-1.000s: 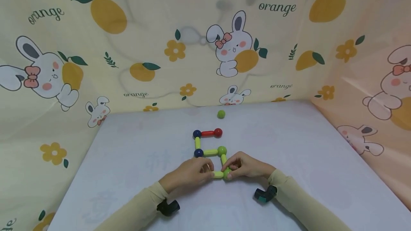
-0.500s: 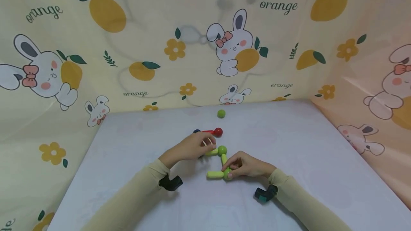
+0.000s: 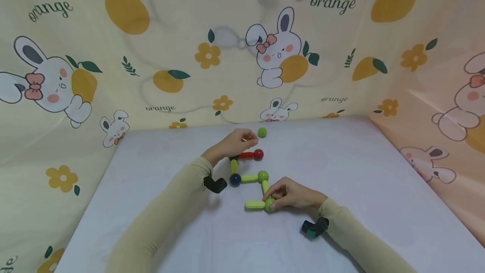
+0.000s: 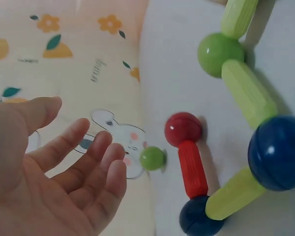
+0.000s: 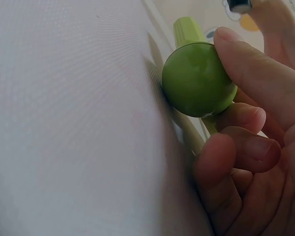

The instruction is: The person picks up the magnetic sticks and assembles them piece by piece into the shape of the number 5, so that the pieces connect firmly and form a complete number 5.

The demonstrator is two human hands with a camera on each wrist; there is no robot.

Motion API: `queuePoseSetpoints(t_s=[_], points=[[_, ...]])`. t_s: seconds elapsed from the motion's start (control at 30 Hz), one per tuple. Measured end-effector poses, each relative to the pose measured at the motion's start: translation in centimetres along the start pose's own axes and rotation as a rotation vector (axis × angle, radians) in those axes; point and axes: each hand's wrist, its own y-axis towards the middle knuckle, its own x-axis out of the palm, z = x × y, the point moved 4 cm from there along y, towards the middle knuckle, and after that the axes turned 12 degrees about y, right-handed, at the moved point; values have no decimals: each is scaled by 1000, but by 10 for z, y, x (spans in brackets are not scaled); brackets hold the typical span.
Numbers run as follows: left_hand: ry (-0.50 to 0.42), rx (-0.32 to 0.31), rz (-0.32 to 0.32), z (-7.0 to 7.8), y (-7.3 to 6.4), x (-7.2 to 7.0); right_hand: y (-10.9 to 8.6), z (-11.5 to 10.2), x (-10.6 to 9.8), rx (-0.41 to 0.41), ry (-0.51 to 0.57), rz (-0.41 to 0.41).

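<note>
A zigzag chain of balls and rods lies on the white table. My right hand (image 3: 293,194) pinches the green ball (image 5: 199,78) at its near corner, thumb on one side and fingers behind. From that ball a pale green rod (image 3: 254,205) points left with a free end. My left hand (image 3: 238,142) reaches over the far end of the chain, its fingers loosely bent and holding nothing. Just beyond its fingertips sits a loose green ball (image 3: 262,132). Beneath the hand, a red rod (image 4: 192,168) joins a red ball (image 4: 183,129) to a dark blue ball (image 4: 201,216), partly covered in the head view.
Another dark blue ball (image 3: 235,179) and a second green ball (image 3: 263,176) form the chain's middle corners, joined by a pale green rod (image 3: 249,178). A printed cloth (image 3: 170,45) hangs behind the table and along its sides.
My left hand has left the near pale green rod and moved away over the chain towards the loose green ball. The right hand stays on its green ball.
</note>
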Motion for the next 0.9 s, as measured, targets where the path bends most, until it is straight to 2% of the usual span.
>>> queuePoseSetpoints(t_s=[0.17,0.37,0.43,0.57,0.77,0.9], points=[[-29,-43,10,-8,23,4,0,1,-2,-9,-11,-5],[-45,-86,-7,-18,50,18,1,2,-1,-48,-17,-19],[-34,-106,-15,-21,59,23,1,2,0,-51,-13,-23],[61,-133,-33,-22,76,31,2,2,1,-35,-10,-20],[187,-168,-134,-21,86,39,2,1,1,-57,-8,-26],[256,-182,-152,-18,84,43,0,1,1,-59,3,-23]])
